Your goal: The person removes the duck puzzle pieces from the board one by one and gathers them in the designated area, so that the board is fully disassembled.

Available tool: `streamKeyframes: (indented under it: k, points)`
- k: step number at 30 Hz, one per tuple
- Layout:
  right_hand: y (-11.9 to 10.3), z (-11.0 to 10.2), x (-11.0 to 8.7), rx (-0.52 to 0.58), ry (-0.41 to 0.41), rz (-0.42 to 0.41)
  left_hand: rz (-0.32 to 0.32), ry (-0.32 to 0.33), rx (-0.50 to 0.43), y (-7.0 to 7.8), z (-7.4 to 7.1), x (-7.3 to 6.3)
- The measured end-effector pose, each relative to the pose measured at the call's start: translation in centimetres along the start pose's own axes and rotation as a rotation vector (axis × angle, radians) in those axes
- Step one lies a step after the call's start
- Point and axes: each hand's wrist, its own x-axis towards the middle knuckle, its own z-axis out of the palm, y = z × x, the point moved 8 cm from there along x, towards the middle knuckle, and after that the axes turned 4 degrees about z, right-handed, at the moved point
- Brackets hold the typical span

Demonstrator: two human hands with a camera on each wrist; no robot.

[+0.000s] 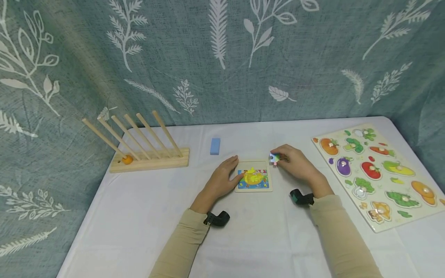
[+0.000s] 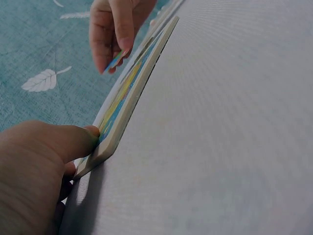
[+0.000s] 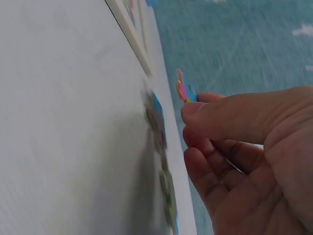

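Observation:
A small square jigsaw puzzle board (image 1: 253,190) with a yellow duck picture and pale wooden frame lies on the table. At its left side my left hand (image 1: 221,178) holds it, the thumb over the picture and the fingers along the outer edge. My right hand (image 1: 297,164) pinches a jigsaw piece (image 1: 274,158) between thumb and fingers, just right of the board's upper corner. That piece (image 3: 184,88), blue, pink and green, is raised off the table in the right wrist view. Blurred blue-topped pieces (image 3: 157,122) lie on the cloth beside the right hand.
A wooden peg stand (image 1: 149,165) with several upright rods and an orange bead (image 1: 127,159) stands at the back left. Behind the puzzle lies a blue block (image 1: 215,146). A large vegetable puzzle board (image 1: 354,189) covers the right side of the white-clothed table (image 1: 243,247).

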Motion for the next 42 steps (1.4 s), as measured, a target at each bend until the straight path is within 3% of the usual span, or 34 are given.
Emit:
streamKeyframes:
  k: [19,42]
  points:
    - [5.8,-4.9,-2.6,-0.001,0.009,0.175,-0.041,-0.032,0.001,-0.1,0.1,0.1]
    - [6.5,-5.1,-3.0,-0.069,-0.002,0.2,-0.031,-0.018,-0.007,-0.2,0.1,0.1]
